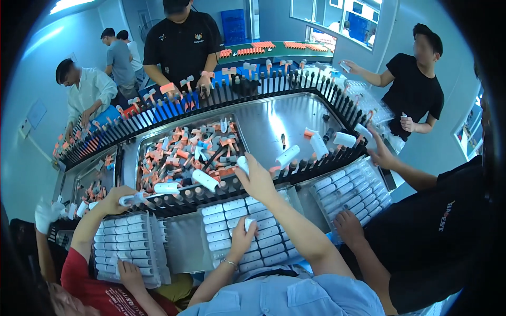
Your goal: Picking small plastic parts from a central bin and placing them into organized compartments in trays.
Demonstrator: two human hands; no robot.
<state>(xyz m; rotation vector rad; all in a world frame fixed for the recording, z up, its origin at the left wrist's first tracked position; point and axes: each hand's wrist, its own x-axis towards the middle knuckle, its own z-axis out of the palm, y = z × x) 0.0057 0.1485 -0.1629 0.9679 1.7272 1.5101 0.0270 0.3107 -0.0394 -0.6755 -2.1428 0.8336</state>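
My right hand (258,181) reaches over the black rail of upright pegs (232,185) and is closed on a white curved shell (243,164) at its front edge. Above the tray of white shells (216,218) in front of me, my left hand (242,238), with a bracelet at the wrist, grips another small white piece (249,224). Just left of my right hand, a white shell (205,180) sits tilted on the pegs. On the right, one more white shell (288,156) rests by the rail.
Beyond the rail, a metal tray (138,158) holds a heap of orange and grey parts (184,152). Co-workers' hands work at the rail on both sides: one (120,200) at left, one (382,156) at right. More shell trays (352,192) flank mine. Another person (182,45) stands opposite.
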